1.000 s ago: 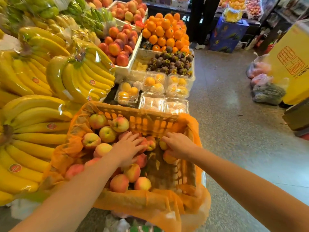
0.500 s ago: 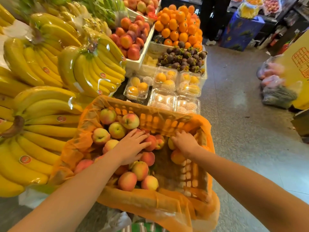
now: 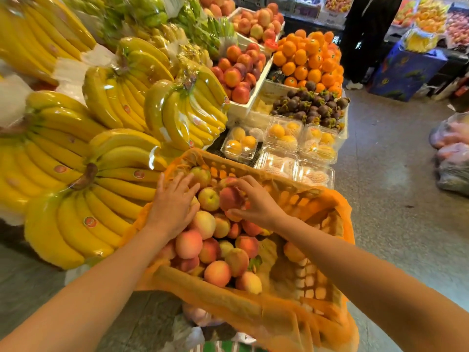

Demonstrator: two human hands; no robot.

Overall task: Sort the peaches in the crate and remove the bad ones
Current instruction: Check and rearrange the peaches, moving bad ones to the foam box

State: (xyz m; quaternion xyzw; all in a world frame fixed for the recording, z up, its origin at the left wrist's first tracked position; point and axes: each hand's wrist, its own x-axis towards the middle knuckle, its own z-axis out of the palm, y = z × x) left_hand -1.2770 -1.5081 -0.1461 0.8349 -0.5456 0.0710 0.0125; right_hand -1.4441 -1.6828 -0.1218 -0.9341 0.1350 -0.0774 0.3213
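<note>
An orange plastic crate lined with orange film holds several peaches, heaped on its left side. Bare crate floor shows on the right, where one lone peach lies. My left hand rests with spread fingers on the peaches at the crate's far left corner. My right hand reaches across to the same far pile and grips a reddish peach between thumb and fingers.
Wrapped banana bunches crowd the crate's left side. Clear boxes of fruit stand just beyond its far rim, with mangosteens, oranges and nectarines behind. Tiled floor and plastic bags lie to the right.
Both hands moved toward the crate's far left corner. My right hand left the peach on the right side and now grips a reddish peach in the far pile.
</note>
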